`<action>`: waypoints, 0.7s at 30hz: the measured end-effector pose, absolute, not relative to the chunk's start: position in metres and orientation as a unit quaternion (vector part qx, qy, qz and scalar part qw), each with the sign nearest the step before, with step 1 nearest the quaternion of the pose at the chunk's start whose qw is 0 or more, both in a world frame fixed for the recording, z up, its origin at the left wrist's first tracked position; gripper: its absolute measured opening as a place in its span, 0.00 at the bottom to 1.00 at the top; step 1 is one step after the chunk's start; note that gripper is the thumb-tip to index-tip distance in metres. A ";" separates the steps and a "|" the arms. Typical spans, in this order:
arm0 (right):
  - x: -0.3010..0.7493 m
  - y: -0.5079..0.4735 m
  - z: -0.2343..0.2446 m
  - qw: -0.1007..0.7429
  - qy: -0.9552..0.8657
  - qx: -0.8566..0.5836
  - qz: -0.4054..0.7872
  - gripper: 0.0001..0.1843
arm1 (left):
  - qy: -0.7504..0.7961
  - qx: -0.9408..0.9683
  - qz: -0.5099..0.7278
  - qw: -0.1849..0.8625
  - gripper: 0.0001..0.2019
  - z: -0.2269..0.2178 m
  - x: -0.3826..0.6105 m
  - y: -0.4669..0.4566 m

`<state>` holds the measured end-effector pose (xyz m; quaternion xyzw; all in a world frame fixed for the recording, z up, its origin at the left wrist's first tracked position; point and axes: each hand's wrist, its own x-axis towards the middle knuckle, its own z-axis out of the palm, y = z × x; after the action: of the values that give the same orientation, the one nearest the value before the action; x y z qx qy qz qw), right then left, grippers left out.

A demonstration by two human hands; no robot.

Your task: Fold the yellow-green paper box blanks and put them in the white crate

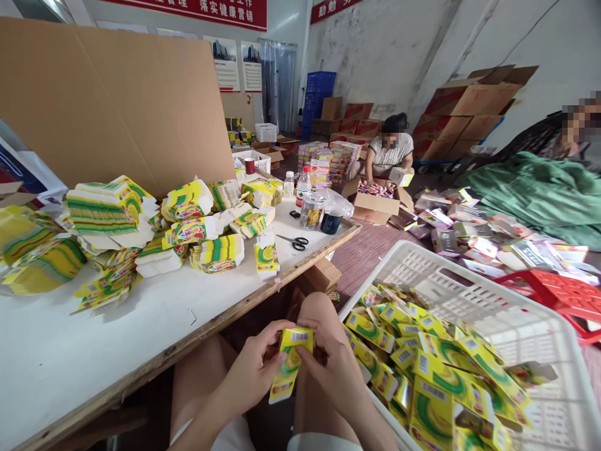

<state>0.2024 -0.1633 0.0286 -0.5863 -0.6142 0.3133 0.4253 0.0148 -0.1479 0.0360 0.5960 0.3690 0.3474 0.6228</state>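
Over my lap, a yellow and green carton (pixel 292 360) with a barcode at its upper end is held between my two hands. My left hand (pixel 256 363) pinches its left side, thumb on the front face. On the other side, my right hand (pixel 331 363) grips the upper right edge, its thumb also pressed on the front. The fingers behind the carton are partly hidden. To my right, a white plastic basket (pixel 530 307) contains many similar yellow cartons (pixel 432 401). Bundles of flat yellow cartons (pixel 110 210) are piled on the white table (pixel 154 326) to my left.
Scissors (pixel 295 242), a dark mug (pixel 331 222), a clear jar (pixel 312 213) and bottles (pixel 303 183) stand near the table's wooden edge. A large cardboard sheet (pixel 117 106) rises behind the bundles. Beyond the basket lie a red plastic stool (pixel 558 294) and scattered boxes; a person (pixel 389 150) crouches by an open carton.
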 end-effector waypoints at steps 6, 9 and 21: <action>0.197 -0.162 0.033 0.405 -0.615 -0.590 0.331 0.18 | 0.368 0.565 0.349 0.650 0.22 0.035 0.016 -0.149; 0.196 -0.163 0.035 0.419 -0.587 -0.596 0.353 0.17 | 0.380 0.561 0.345 0.649 0.22 0.034 0.018 -0.149; 0.214 -0.165 0.011 0.529 -0.498 -0.541 0.423 0.15 | 0.350 0.537 0.348 0.684 0.22 0.032 0.035 -0.136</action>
<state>0.2139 -0.1647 0.0115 -0.5408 -0.4980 0.4233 0.5295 0.0348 -0.1362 0.0318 0.5369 0.3497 0.3483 0.6842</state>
